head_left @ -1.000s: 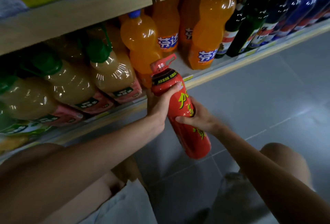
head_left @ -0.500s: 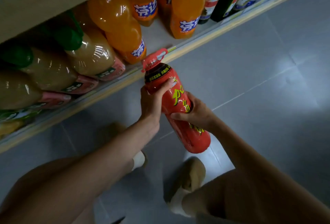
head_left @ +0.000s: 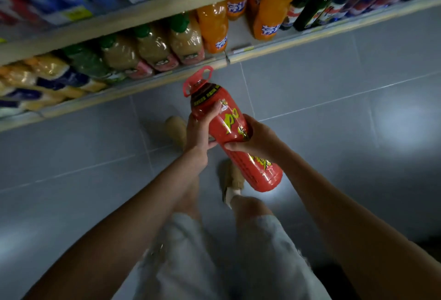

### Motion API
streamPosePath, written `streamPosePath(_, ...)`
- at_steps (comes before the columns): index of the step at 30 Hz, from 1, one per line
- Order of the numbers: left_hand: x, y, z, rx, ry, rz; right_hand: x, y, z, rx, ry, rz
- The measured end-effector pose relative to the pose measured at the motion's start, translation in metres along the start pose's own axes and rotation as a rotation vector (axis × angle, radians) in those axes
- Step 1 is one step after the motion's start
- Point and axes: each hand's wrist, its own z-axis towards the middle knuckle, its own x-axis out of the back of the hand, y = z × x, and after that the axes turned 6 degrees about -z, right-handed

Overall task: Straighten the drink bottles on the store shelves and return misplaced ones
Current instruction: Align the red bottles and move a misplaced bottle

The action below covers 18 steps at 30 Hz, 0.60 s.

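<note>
The red bottle, yellow-lettered with a pink carry loop, tilts below the shelf. Left hand and right hand both grip it.

Red bottle, yellow lettering, grey floor tiles

- We have one view, a wide-angle camera worn on the head.
- We look steeply down past both forearms to the tiled floor.
- The shelves cross the top edge, near us, curved by the lens.
</note>
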Motion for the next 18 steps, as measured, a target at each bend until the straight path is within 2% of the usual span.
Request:
streamPosePath(5,0.056,0.024,-0.118,0.014,0.045,-0.15,0.004,-0.077,-0.092,0.096,-0.141,-0.122)
streamPosePath(9,0.112,0.039,-0.191,-0.036,0.095,-0.312,-0.016,-0.139,-0.133,0.165,-0.236,-0.253)
streamPosePath(18,0.295,0.061,-0.282,-0.197,0.272,-0.631,-0.144,-0.302,-0.167,0.449,-0.421,-0.562)
